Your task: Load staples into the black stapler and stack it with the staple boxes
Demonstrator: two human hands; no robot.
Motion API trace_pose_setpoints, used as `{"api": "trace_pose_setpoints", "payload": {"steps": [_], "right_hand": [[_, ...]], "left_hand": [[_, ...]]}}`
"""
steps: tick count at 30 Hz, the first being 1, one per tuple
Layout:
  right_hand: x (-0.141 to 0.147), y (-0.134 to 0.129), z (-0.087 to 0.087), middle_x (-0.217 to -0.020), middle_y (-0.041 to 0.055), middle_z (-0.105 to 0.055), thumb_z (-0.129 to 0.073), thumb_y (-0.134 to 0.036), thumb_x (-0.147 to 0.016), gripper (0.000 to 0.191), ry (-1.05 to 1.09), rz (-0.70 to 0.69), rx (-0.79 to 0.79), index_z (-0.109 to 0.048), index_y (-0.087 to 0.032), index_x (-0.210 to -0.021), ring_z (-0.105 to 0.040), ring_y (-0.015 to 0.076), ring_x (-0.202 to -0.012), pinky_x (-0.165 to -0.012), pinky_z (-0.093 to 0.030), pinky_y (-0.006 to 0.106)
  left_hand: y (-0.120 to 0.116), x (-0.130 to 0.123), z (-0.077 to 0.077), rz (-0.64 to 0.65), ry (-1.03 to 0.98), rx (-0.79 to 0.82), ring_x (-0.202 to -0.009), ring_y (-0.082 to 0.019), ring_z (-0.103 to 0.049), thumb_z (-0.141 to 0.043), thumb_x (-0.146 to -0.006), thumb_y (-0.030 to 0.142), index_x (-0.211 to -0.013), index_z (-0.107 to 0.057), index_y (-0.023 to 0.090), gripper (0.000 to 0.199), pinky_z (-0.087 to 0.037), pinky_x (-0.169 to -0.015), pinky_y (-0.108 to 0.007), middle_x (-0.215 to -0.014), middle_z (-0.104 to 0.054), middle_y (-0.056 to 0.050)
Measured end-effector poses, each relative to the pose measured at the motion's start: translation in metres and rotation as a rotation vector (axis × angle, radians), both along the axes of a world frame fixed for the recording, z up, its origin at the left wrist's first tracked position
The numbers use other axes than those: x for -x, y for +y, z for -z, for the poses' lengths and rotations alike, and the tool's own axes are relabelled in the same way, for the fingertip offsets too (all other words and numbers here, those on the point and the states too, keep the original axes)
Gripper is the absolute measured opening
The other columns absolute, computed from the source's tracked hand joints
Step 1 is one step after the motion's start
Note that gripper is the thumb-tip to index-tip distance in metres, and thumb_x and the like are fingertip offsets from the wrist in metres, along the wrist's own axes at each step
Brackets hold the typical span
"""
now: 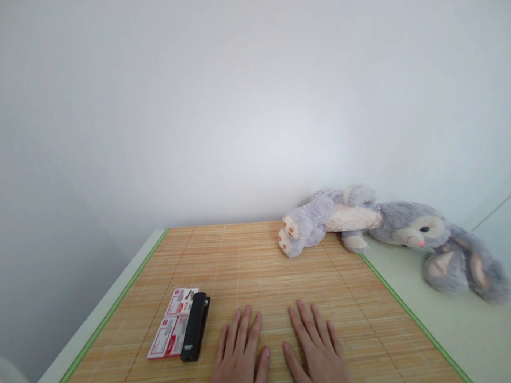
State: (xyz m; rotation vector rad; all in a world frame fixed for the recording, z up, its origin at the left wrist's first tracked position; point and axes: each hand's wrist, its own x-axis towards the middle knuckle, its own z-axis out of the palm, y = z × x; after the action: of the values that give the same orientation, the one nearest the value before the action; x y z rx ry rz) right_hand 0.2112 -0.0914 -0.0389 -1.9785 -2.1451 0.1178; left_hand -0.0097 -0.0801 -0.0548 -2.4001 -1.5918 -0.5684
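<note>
My left hand (239,358) lies palm down and flat on the bamboo mat (259,265), fingers spread and holding nothing. Beside it, my right hand (317,351) rests the same way, with a gap between the two thumbs. Just left of my left hand is a black stapler (194,327), lying lengthwise away from me and not touched by either hand. Two small red-and-white boxes (165,335), perhaps of staples, lie one behind the other against the stapler's left side; the stapler hides part of them.
A grey plush rabbit (355,217) lies on its side at the back right, its head and ears beyond the mat on the pale table (472,329). A white wall (233,101) stands behind. Something pale and curved (11,381) shows at the lower left corner.
</note>
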Motion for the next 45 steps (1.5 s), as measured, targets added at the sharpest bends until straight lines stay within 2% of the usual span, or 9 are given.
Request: {"api": "trace_pose_setpoints", "payload": {"steps": [9, 21, 34, 45], "right_hand": [[0.002, -0.003, -0.003, -0.168, -0.0014, -0.024, -0.04, -0.055, -0.103, 0.064, 0.002, -0.006, -0.021, -0.028, -0.033, -0.162, -0.021, 0.0343, -0.156, -0.122, -0.026, 0.064], [0.003, -0.005, -0.004, -0.167, -0.0014, -0.024, -0.039, -0.054, -0.103, 0.064, -0.013, -0.004, -0.021, -0.03, -0.032, -0.161, -0.021, 0.0337, -0.156, -0.122, -0.026, 0.064], [0.0, -0.003, 0.002, -0.167, -0.0014, -0.026, -0.04, -0.057, -0.102, 0.064, -0.009, -0.011, -0.013, -0.03, -0.033, -0.161, -0.023, 0.0338, -0.155, -0.121, -0.029, 0.064], [0.002, -0.005, -0.004, -0.167, -0.0031, -0.023, -0.038, -0.055, -0.103, 0.063, -0.015, -0.006, -0.002, -0.031, -0.033, -0.161, -0.02, 0.0325, -0.156, -0.123, -0.026, 0.062]], "left_hand": [[-0.005, -0.003, -0.001, -0.021, 0.027, -0.01, -0.152, -0.023, -0.035, -0.046, -0.103, 0.038, -0.162, -0.026, 0.03, 0.063, -0.035, -0.117, -0.042, -0.166, -0.037, -0.001], [-0.015, -0.003, -0.001, -0.018, -0.006, -0.001, -0.148, -0.026, -0.042, -0.047, -0.102, 0.038, -0.161, -0.027, 0.033, 0.063, -0.038, -0.115, -0.045, -0.164, -0.039, 0.0], [-0.012, 0.001, 0.005, 0.003, -0.013, 0.016, -0.146, -0.026, -0.045, -0.048, -0.101, 0.039, -0.161, -0.027, 0.035, 0.064, -0.043, -0.112, -0.046, -0.164, -0.039, 0.001], [-0.012, 0.001, 0.007, -0.01, -0.001, 0.018, -0.147, -0.027, -0.044, -0.046, -0.101, 0.038, -0.161, -0.027, 0.034, 0.063, -0.044, -0.112, -0.049, -0.164, -0.038, 0.001]]}}
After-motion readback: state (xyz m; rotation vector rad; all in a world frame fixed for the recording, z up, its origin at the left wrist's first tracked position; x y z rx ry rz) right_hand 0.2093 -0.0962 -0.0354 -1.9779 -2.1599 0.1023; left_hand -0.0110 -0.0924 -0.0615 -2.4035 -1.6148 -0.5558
